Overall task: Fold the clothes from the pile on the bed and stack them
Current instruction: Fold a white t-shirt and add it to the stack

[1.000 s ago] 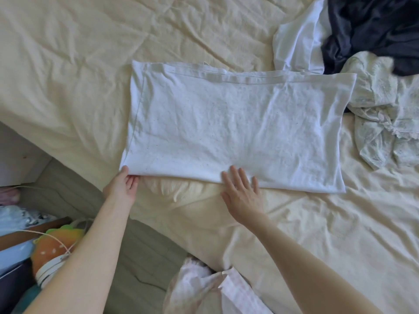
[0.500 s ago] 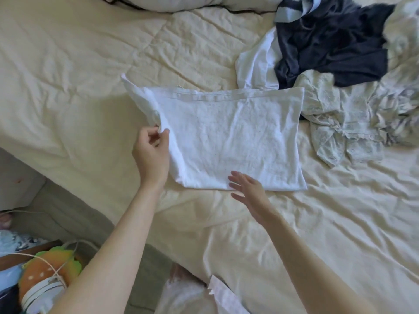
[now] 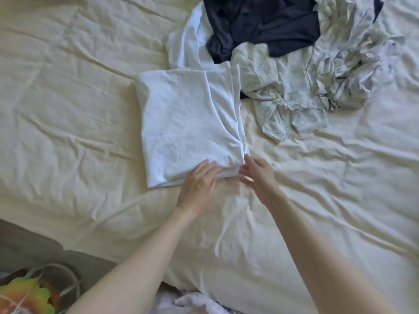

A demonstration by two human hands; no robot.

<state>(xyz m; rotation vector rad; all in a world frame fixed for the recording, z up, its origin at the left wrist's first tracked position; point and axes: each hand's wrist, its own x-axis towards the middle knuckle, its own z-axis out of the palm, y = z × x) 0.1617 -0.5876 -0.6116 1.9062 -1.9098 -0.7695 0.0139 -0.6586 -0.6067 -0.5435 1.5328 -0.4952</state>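
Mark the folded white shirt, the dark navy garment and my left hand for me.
folded white shirt [image 3: 188,123], head view, middle of its top layer.
dark navy garment [image 3: 267,23], head view, centre of the dark cloth in the pile.
left hand [image 3: 199,184], head view, back of the hand.

White shirt [image 3: 188,123]: soft matt cloth, folded, faintly creased. Bedcover [image 3: 68,109]: cream cloth, matt, heavily wrinkled. Dark garment [image 3: 267,26]: navy cloth, smooth, slight sheen. Pale printed garment [image 3: 294,91]: thin crumpled cloth, frilled edge, possibly cotton. Floor [image 3: 27,245]: grey, matt, too blurred to name material.
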